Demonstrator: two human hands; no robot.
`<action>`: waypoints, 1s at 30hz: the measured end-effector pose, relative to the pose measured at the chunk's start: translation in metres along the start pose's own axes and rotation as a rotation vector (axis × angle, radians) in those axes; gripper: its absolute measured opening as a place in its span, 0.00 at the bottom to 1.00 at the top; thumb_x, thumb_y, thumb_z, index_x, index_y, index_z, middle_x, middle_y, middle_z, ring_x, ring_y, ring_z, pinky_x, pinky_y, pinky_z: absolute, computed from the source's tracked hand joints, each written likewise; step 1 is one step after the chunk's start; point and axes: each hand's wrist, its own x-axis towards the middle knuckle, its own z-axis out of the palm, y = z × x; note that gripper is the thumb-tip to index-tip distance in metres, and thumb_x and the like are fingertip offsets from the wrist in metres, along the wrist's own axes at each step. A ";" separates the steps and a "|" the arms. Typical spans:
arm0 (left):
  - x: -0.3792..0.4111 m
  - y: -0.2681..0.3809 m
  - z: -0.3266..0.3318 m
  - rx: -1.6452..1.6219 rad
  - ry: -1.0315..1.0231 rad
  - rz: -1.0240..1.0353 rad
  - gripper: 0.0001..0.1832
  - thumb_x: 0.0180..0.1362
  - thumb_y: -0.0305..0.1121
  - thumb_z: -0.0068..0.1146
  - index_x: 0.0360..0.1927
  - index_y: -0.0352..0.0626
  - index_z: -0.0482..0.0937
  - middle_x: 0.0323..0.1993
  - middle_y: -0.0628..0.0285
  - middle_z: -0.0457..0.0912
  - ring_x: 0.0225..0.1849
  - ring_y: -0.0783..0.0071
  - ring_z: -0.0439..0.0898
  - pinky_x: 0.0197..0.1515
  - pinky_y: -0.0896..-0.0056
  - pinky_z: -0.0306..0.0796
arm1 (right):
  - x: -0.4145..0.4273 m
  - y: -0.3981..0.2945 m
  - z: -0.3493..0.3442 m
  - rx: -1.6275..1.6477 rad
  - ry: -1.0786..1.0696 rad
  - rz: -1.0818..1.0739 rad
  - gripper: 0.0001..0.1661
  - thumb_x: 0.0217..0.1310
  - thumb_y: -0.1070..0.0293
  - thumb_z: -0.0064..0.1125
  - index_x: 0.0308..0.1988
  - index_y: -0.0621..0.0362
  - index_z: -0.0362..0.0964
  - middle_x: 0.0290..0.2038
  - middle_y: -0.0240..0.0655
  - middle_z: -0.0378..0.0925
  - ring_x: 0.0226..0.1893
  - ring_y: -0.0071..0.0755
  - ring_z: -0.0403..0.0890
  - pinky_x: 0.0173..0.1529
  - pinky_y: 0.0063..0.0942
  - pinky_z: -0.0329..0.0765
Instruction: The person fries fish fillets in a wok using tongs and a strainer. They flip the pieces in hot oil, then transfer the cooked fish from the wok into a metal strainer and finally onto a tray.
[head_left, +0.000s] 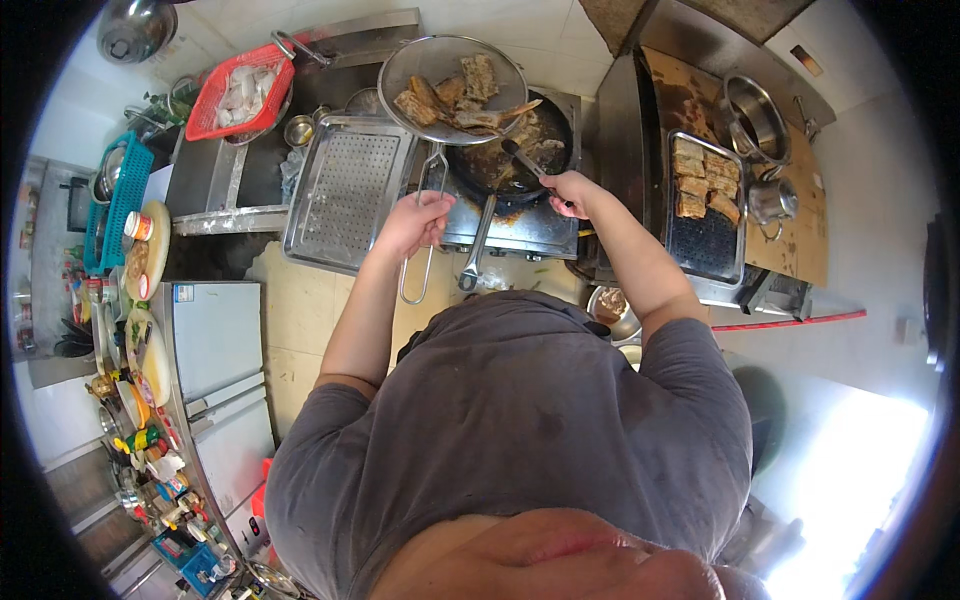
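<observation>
My left hand (417, 223) grips the wire handle of a round mesh strainer (450, 67), which holds several browned fried pieces (480, 77), one of them shaped like a fish tail. The strainer overlaps the far left part of a dark frying pan (559, 124) on the stove. My right hand (574, 193) is closed around the handle of a dark-tipped utensil (525, 159); its tip is over the pan, and its exact kind is hard to tell. Oil and more pieces are in the pan, whose long metal handle (484, 238) points toward me.
A perforated metal tray (295, 229) lies left of the stove. Beyond it are a red basket (196, 124) of pale pieces and a small metal bowl (298, 130). On the right, another tray (739, 255) holds browned pieces beside a steel pot (780, 142) and a metal jug (772, 201).
</observation>
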 end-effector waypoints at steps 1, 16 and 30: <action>0.000 0.001 0.000 0.007 0.003 -0.004 0.11 0.61 0.32 0.57 0.43 0.38 0.75 0.19 0.70 0.73 0.16 0.83 0.71 0.18 0.80 0.68 | 0.001 -0.002 0.001 0.041 -0.001 0.006 0.18 0.65 0.56 0.56 0.30 0.56 0.64 0.18 0.27 0.65 0.13 0.19 0.66 0.15 0.16 0.67; -0.014 0.009 0.008 0.047 0.037 0.022 0.11 0.62 0.32 0.56 0.43 0.35 0.75 0.19 0.70 0.73 0.16 0.84 0.70 0.18 0.81 0.67 | 0.009 -0.063 -0.028 0.135 -0.032 0.172 0.15 0.65 0.55 0.55 0.31 0.51 0.62 0.17 0.27 0.65 0.14 0.16 0.68 0.14 0.10 0.69; -0.011 0.011 0.007 0.032 0.014 0.002 0.09 0.62 0.31 0.55 0.43 0.38 0.74 0.19 0.70 0.71 0.16 0.85 0.66 0.18 0.82 0.61 | 0.021 -0.032 0.004 0.337 -0.017 -0.033 0.13 0.68 0.54 0.51 0.37 0.50 0.63 0.15 0.24 0.62 0.12 0.15 0.64 0.11 0.12 0.64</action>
